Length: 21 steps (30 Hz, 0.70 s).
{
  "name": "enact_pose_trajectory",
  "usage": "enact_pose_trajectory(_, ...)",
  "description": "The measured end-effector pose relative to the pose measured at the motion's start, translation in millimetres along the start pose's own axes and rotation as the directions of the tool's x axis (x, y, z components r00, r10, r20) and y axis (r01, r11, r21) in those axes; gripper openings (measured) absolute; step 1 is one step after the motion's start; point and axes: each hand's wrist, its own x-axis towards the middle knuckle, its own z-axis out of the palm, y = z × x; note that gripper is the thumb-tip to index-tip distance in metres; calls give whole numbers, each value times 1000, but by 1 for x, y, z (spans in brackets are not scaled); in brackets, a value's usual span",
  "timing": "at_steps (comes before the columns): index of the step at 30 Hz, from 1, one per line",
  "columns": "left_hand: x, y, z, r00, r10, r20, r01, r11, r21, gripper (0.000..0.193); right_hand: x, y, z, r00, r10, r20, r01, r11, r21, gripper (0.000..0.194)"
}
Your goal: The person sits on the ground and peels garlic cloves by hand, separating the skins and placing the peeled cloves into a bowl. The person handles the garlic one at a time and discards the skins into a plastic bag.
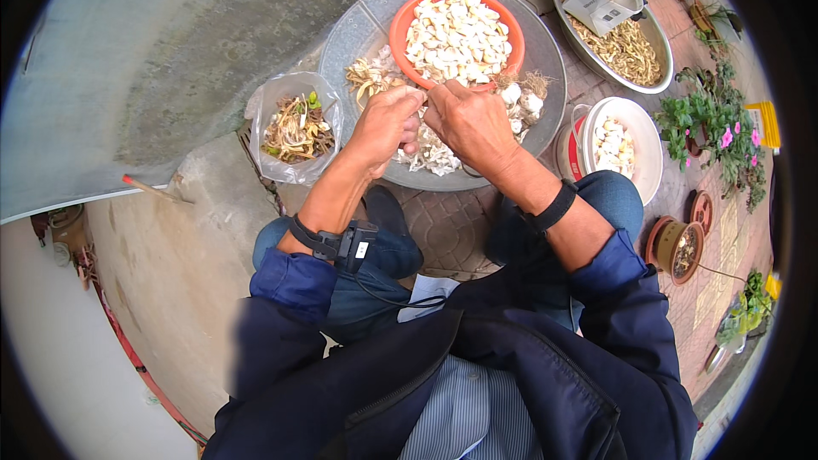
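My left hand (390, 121) and my right hand (470, 118) meet fingertip to fingertip above a round grey metal tray (348, 32). Both are curled in a pinch around a small pale piece, apparently garlic, mostly hidden by the fingers. Just beyond them an orange plastic basket (397, 32) full of peeled garlic cloves (457, 38) rests in the tray. Whole garlic bulbs (527, 102) with dry roots lie right of my right hand. Papery garlic skins (434, 156) are strewn below my hands, and dry stalks (370, 76) lie left of the basket.
A clear plastic bag (259, 134) of plant scraps stands left of the tray. To the right is a white bucket (648, 134) holding cloves. Behind it, a metal basin (668, 73) contains dried strips and a paper bag (591, 3). Flowerpots (671, 249) line the right side.
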Motion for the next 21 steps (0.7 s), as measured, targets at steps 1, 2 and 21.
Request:
enact_pose_trajectory(1,0,1,-2,1000,-2,10,2,1000,-9,19,0,0,2,1000,23,22,-23,1000,-1,15)
enact_pose_trajectory(2,1,1,-3,1000,-5,20,5,1000,-20,18,0,0,3,999,32,20,-32,999,2,15)
enact_pose_trajectory(21,-11,4,-38,940,72,334,49,939,-340,44,17,9,-23,875,263,407,-430,808,403,21)
